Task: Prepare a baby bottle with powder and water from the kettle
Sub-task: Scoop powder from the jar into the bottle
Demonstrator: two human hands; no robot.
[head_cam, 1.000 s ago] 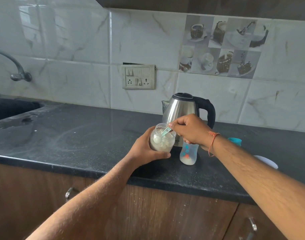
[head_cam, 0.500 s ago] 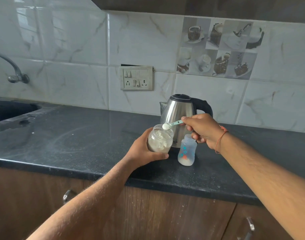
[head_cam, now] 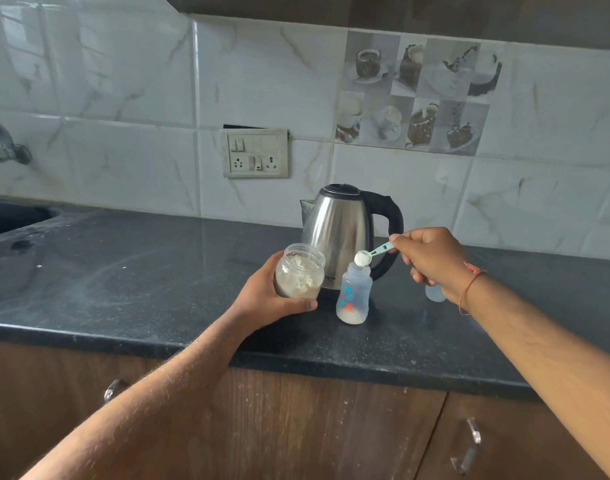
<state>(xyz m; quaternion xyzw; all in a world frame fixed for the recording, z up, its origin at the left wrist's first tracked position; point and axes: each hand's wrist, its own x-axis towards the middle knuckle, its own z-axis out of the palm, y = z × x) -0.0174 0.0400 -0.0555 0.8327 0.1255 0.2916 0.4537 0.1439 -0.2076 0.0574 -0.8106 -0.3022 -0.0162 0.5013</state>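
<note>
Baby bottle [head_cam: 354,294] stands open on tabletop [head_cam: 158,278] just in front of kettle [head_cam: 345,233], some powder already at btm. Right hand [head_cam: 431,259] grip pinches scoop [head_cam: 372,254], heaped, right over bottle mouth. Left hand [head_cam: 272,299] grip wraps powder jar [head_cam: 299,276], left of kettle. Water from kettle likely not yet added.

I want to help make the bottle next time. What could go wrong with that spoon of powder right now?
The heaped scoop sits just above the baby bottle, whose mouth is narrow, so powder could spill onto the black counter. Nobody is holding the bottle, so a bump from the right hand might tip it. The open powder jar, gripped in the left hand, could also spill if tilted.
</note>
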